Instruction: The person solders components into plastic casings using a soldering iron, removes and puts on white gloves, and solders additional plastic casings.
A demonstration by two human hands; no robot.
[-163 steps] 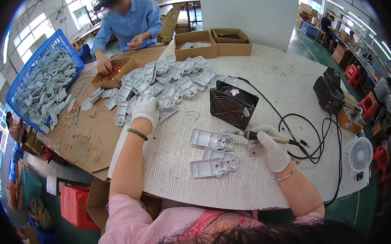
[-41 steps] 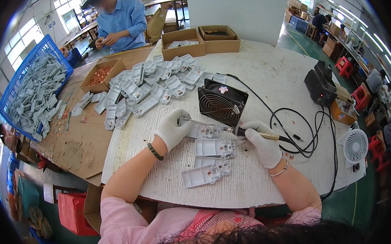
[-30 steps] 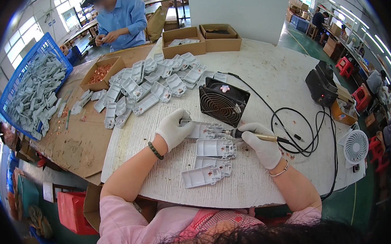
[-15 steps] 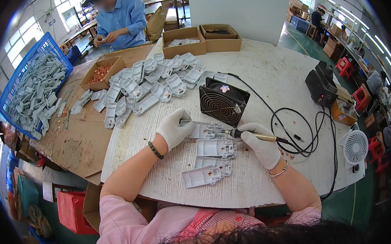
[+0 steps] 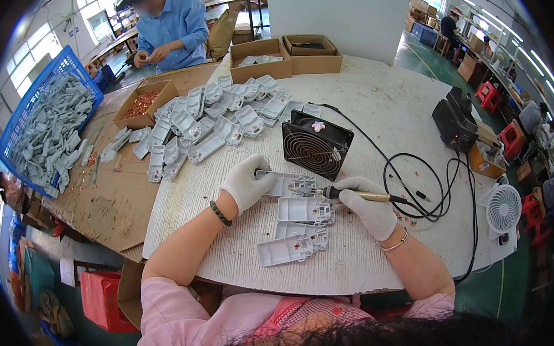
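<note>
Head view, left hand [image 5: 246,183] pressing grey housing [image 5: 287,184], right hand [image 5: 368,210] gripping soldering iron [image 5: 358,195]

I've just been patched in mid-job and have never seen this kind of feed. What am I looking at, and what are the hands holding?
This is one fisheye view from a camera on the worker's head, looking down, so edges curve. No machine: two gloved hands. The left hand steadies a grey plastic housing on the white table. The right hand grips a soldering iron, its tip at that housing. Three similar housings lie below, a black fan stands behind, and a pile of housings lies further back. Another person's hands work beyond.
</note>
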